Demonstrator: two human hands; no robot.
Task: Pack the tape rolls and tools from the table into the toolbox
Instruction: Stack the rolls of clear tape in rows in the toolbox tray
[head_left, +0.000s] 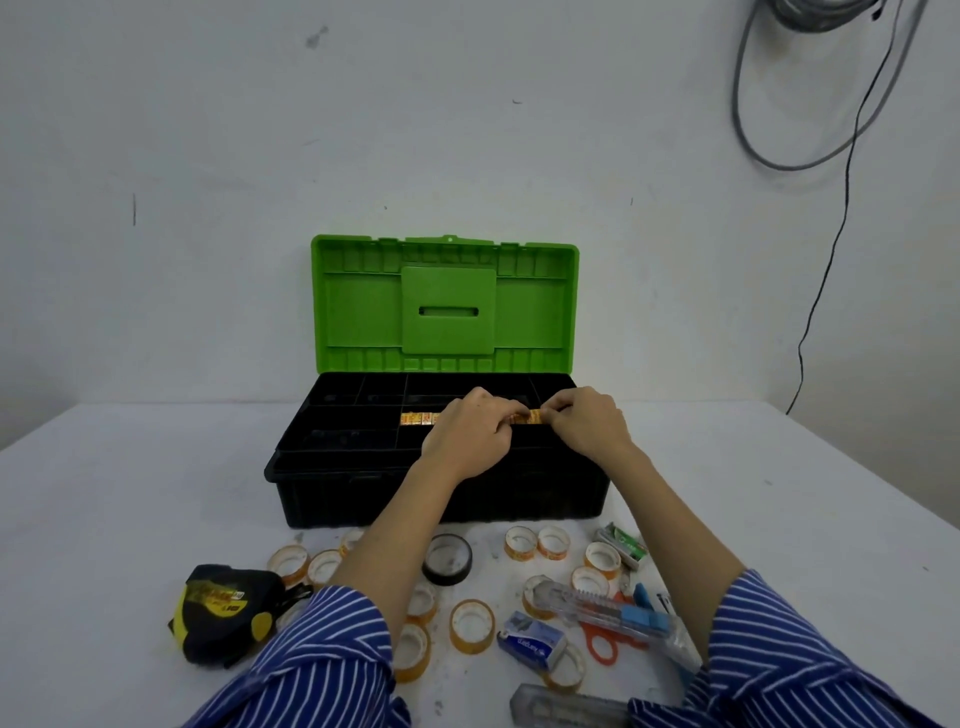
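While both hands (524, 426) pinch tape rolls (527, 417), toolbox (332, 488) gapes.

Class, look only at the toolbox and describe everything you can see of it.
The toolbox is plastic, with a black base and a bright green lid standing open against the wall. A black tray of compartments sits on top of the base. A row of small yellow tape rolls lies in a middle compartment, where the left hand and right hand are working. It stands on the white table.

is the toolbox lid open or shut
Open: the green lid stands upright behind the black toolbox, its tray compartments exposed.
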